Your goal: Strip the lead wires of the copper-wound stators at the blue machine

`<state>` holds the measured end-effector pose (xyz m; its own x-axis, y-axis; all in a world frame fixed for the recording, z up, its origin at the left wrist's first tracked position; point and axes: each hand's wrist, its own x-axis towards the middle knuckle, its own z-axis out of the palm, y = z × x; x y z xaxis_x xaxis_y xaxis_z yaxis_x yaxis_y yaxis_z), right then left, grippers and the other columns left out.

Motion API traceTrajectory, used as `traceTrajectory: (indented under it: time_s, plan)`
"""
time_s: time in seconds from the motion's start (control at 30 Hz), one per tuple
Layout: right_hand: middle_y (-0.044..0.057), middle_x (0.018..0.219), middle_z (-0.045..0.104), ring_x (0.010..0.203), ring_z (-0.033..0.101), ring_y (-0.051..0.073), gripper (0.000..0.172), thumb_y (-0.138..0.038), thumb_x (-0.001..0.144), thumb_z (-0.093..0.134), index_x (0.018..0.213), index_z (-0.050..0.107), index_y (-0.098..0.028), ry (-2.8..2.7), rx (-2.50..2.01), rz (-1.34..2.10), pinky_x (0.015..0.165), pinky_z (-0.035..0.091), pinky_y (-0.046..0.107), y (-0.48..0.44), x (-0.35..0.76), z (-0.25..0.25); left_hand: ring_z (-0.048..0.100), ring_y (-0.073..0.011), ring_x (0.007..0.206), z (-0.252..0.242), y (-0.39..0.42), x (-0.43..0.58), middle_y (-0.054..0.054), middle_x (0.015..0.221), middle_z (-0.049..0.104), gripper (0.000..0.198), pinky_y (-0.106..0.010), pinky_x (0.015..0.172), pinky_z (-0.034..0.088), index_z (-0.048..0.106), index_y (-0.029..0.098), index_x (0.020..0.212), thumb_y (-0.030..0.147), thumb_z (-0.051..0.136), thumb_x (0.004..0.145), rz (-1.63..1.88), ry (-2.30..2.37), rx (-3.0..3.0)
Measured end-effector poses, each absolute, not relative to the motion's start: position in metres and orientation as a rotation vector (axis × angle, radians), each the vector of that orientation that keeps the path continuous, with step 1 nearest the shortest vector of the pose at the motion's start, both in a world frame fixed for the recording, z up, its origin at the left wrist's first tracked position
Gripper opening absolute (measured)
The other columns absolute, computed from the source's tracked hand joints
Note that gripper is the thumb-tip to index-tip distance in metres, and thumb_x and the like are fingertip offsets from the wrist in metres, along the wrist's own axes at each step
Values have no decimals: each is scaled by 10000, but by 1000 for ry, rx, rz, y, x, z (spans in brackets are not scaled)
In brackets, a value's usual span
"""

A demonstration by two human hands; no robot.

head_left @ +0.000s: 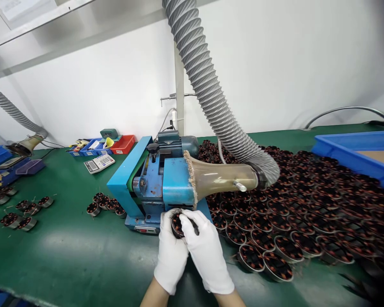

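A round part with a dark, copper-flecked face [177, 225] is held in front of a blue belt machine [179, 181]. My left hand [170, 251], in a white glove, grips the part's left side. My right hand [205, 247], also gloved in white, has its fingers closed on the part's right side and top. Both hands touch near the machine's lower front edge. A translucent funnel [224, 177] runs from the machine to a grey corrugated hose [208, 81].
Many similar round parts [251, 258] cover the green table [67, 256] on the right. Small groups stand at left. A calculator [99, 163], a red bin [123, 144] and small blue bins are behind. A large blue tray [355, 138] lies at the far right.
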<state>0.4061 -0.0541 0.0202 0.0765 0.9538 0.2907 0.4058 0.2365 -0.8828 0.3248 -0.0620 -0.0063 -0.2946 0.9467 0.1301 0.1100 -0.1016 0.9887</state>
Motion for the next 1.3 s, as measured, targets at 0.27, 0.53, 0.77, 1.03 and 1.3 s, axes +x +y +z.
traceTrajectory:
  time_s: [0.27,0.53,0.77,1.03,1.3]
  plan:
    - [69,786,660,739,638,220,182,-269,856,494,811,653,-193,-1448,-1296,749,697,512,341,-77,406,14,611,-209,995,-13,-89,316,-77,1075,617,333,-337,901,484,534,211,1077,215,636,759,1401,1383,1219]
    - [8,607,571,614,533,193,273,-375,851,548,617,592,-242,-1543,-1271,878,632,429,324,-106,433,20,607,-239,975,1,-127,292,-59,1065,585,460,-351,880,503,588,241,1057,236,762,631,1275,1278,1562]
    - [29,724,645,605,572,159,344,-525,731,668,805,685,-189,-808,-965,1565,590,470,290,-103,434,37,562,-247,1083,-1,-136,292,-81,1185,521,528,-375,943,465,527,233,1144,146,697,652,1273,1399,1523]
    - [28,723,683,641,582,140,129,-280,633,793,720,753,-194,-729,-901,1513,669,484,273,-93,418,40,501,-278,1188,6,-144,299,-96,1197,517,491,-424,1011,408,548,225,1127,118,660,661,1290,1339,1565]
    - [53,860,717,766,637,190,199,-340,709,728,861,743,-212,-834,-964,1319,742,518,312,-88,429,37,560,-263,1096,4,-132,305,-83,1152,565,527,-381,941,467,567,222,1089,117,694,589,1339,1450,1445]
